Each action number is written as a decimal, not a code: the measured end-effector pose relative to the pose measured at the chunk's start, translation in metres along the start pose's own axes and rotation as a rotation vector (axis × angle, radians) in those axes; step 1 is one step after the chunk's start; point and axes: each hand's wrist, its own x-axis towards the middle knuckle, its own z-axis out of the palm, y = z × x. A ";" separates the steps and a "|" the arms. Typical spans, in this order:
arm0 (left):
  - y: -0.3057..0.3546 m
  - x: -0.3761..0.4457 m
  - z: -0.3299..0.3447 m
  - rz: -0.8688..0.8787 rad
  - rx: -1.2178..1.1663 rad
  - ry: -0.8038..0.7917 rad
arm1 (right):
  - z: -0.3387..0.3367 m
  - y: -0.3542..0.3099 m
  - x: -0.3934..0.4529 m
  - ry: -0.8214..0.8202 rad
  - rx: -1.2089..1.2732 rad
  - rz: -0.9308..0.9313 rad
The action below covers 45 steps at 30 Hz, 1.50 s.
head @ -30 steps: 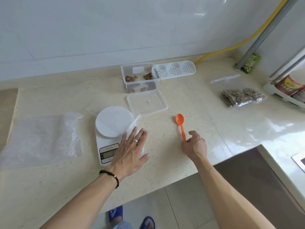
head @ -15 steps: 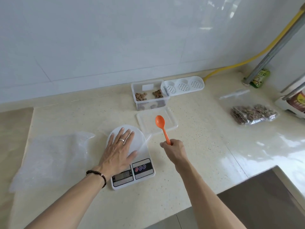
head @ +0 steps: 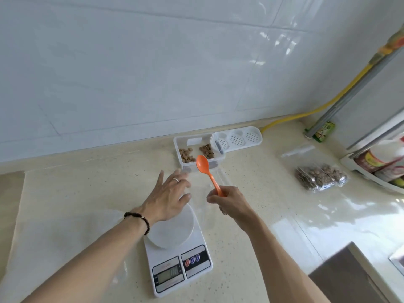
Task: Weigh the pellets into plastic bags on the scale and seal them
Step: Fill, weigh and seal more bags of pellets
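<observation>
Since half a second ago the right hand has carried the orange spoon forward, so its bowl now hovers at the near rim of the clear tub of pellets by the counter's back edge, and the left hand has slid off the round plate of the scale toward that tub. Right thumb and fingers pinch the very end of the spoon's handle, bowl up and empty. Left fingers are spread and nearly flat, palm down, over the clear lid, which is hard to make out, just before the tub; whether they touch anything I cannot tell, the view being blurred there. A filled plastic bag lies well apart toward the right edge, and loose clear bags lie on the counter's left part. The scale's plate looks bare, so scooping now would leave the pellets nowhere to be weighed. Held so far back, the spoon may tip and spill a load on the way across. The pellets lie just beyond the spoon's bowl and a little ahead of the left fingertips, untouched by either hand.
</observation>
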 end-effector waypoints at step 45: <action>0.002 0.035 -0.053 -0.016 -0.245 0.464 | -0.012 -0.093 0.058 -0.074 0.035 -0.099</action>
